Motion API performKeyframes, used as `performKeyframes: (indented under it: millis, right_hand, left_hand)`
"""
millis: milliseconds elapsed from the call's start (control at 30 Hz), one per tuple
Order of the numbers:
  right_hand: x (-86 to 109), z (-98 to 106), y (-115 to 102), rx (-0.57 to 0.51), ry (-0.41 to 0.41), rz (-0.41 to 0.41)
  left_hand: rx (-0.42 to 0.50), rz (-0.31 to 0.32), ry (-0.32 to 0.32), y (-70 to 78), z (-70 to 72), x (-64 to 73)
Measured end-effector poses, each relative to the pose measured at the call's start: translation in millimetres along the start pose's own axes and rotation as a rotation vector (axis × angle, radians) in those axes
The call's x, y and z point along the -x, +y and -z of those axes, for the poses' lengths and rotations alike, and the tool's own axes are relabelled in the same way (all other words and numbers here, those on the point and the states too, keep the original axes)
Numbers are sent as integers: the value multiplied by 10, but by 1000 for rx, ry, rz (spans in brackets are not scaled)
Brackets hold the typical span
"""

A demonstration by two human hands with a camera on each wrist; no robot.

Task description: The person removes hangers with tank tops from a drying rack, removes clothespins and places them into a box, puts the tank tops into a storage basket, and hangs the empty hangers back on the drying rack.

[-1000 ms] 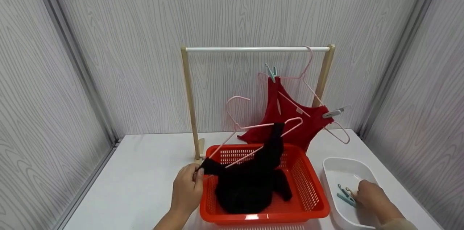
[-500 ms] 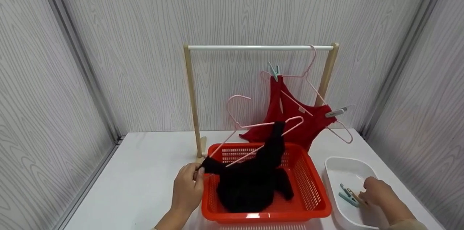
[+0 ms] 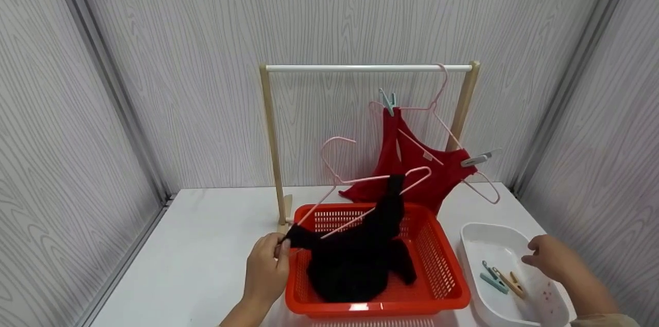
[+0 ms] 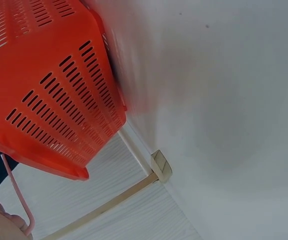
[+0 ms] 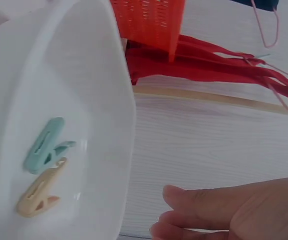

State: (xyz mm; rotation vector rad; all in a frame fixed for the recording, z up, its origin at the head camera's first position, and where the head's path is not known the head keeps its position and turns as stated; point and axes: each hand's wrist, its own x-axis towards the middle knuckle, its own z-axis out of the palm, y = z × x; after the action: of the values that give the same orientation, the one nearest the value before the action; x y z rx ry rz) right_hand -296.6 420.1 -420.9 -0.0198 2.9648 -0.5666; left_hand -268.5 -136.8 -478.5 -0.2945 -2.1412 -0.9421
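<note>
In the head view my left hand [image 3: 267,265] pinches the black garment's strap [image 3: 301,237] at the lower left end of a pink hanger [image 3: 337,178]. The garment's other strap loops over the hanger's right end, and its body [image 3: 350,278] lies bunched in the red basket [image 3: 376,310]. My right hand [image 3: 553,260] is over the right side of the white tray [image 3: 479,291], holding nothing, fingers loosely bent. Inside the tray lie a teal clothespin [image 5: 46,147] and a beige clothespin [image 5: 39,192], seen clearly in the right wrist view.
Behind the basket stands a wooden rack with a white rail [image 3: 355,68]. From it hangs a red garment [image 3: 432,177] on a pink hanger, clipped by a teal clothespin [image 3: 388,103] and a grey-white one [image 3: 476,160]. Wood-grain panels enclose the white table [image 3: 154,265].
My right hand has drawn back to the right and up from the clothespins, leaving the beige one lying beside the teal one. The left hand keeps its grip in place.
</note>
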Motion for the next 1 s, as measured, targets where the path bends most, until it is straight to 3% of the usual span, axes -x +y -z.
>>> performKeyframes:
  millis: [167, 367, 633, 833, 1000]
  right_hand:
    - [77, 153, -94, 1, 60, 69]
    - [151, 300, -255, -1, 132, 72]
    - [243, 412, -545, -25, 191, 87]
    - [284, 445, -787, -35, 245, 106]
    - [314, 452, -973, -48, 288, 138]
  left_hand:
    - [-1, 18, -11, -15, -2, 17]
    - [-4, 50, -32, -11, 11, 17]
    - [-4, 39, -27, 0, 2, 4]
    - [-5, -6, -3, 2, -15, 8]
    - [-1, 8, -13, 17, -22, 21]
